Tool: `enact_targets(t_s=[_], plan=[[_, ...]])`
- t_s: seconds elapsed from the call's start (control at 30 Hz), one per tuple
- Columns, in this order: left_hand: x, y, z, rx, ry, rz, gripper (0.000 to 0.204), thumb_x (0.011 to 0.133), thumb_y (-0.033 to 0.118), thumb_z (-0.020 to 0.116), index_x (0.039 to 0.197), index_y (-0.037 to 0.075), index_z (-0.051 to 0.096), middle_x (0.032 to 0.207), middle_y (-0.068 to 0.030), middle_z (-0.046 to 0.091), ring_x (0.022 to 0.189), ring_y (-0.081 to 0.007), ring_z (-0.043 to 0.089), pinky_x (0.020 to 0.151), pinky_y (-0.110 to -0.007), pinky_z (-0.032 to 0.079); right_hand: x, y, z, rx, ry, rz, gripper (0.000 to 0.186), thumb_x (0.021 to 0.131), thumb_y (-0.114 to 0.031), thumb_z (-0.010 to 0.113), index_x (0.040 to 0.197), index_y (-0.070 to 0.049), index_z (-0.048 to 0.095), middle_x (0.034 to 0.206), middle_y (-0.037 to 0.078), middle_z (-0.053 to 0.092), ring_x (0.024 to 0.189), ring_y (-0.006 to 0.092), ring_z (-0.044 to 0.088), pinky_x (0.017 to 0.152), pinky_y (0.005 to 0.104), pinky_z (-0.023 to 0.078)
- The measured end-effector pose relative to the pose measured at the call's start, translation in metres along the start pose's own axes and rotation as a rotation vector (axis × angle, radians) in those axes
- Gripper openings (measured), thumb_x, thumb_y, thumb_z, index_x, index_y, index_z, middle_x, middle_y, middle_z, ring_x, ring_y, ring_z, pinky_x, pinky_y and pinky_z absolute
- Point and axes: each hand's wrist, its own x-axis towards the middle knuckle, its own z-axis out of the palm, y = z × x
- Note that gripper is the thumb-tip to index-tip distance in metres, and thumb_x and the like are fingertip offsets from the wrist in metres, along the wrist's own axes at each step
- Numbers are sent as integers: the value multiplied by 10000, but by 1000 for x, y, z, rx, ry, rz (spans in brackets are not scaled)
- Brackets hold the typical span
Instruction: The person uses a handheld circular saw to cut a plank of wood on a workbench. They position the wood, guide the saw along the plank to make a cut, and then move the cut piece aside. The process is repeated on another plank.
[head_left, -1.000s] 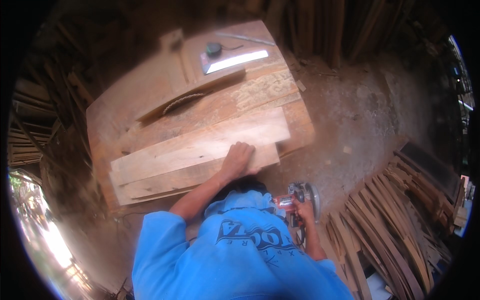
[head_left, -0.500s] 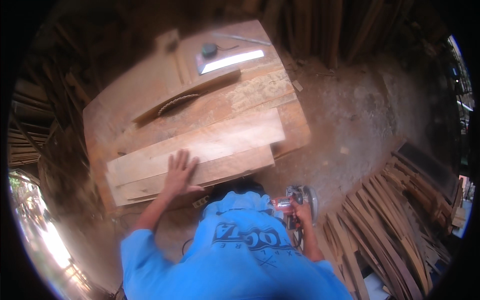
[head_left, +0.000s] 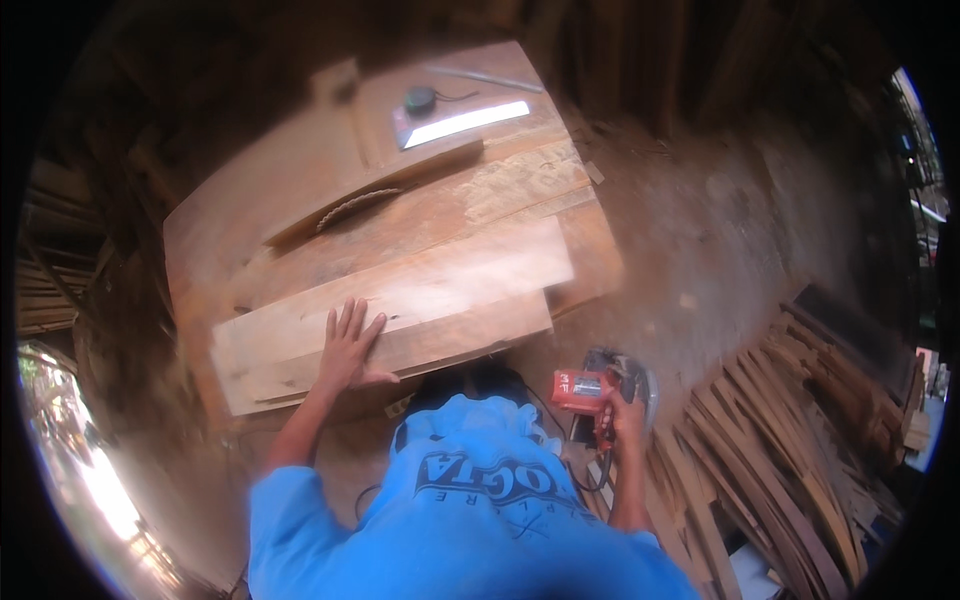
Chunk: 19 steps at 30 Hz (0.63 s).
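My left hand [head_left: 350, 347] lies flat with its fingers spread on two pale, overlapping boards. The longer upper board [head_left: 470, 272] and the lower board [head_left: 480, 328] rest along the near edge of the worktable [head_left: 593, 255]. Off to the right of my body, below the table's near right corner, my right hand [head_left: 628, 418] is wrapped round the handle of a red circular saw [head_left: 583, 391]. The saw is held apart from the boards, and its round guard faces right.
A toothed saw blade [head_left: 358, 204] sticks up through the tabletop beside a wooden fence [head_left: 430, 165]. Behind it are a dark green round object [head_left: 419, 99] and a bright flat strip [head_left: 466, 124]. Thin wood offcuts [head_left: 780, 450] are heaped on the right.
My right hand has brought the circular saw a little up and to the right, so more of its red body shows. My left hand has shifted slightly left on the boards.
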Motion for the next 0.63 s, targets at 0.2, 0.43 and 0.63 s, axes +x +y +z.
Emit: enact_targets(t_s=[0.2, 0.43, 0.63], plan=[[70, 45, 18, 40, 80, -136, 1228, 725, 845, 708, 1666, 148, 340, 1739, -270, 165, 1629, -452, 64, 1280, -645, 37, -106, -62, 6, 138, -12, -239, 275, 929, -242, 749, 1058, -8, 684, 655, 3, 591, 525, 100, 558, 507, 264, 442], [133, 80, -3, -146, 106, -147, 1248, 724, 877, 678, 1673, 152, 316, 1721, -296, 189, 1623, -447, 100, 1276, -658, 29, -188, -125, 53, -26, -134, -299, 391, 896, -237, 795, 1168, 22, 688, 869, 58, 716, 699, 116, 637, 659, 268, 502], [132, 77, 4, -191, 139, -155, 1255, 720, 894, 657, 1683, 173, 300, 1720, -286, 200, 1617, -445, 126, 1278, -659, 21, -192, -140, 101, -85, -228, -198, 385, 893, -192, 796, 1179, 40, 685, 960, 80, 726, 841, 142, 679, 747, 306, 551]])
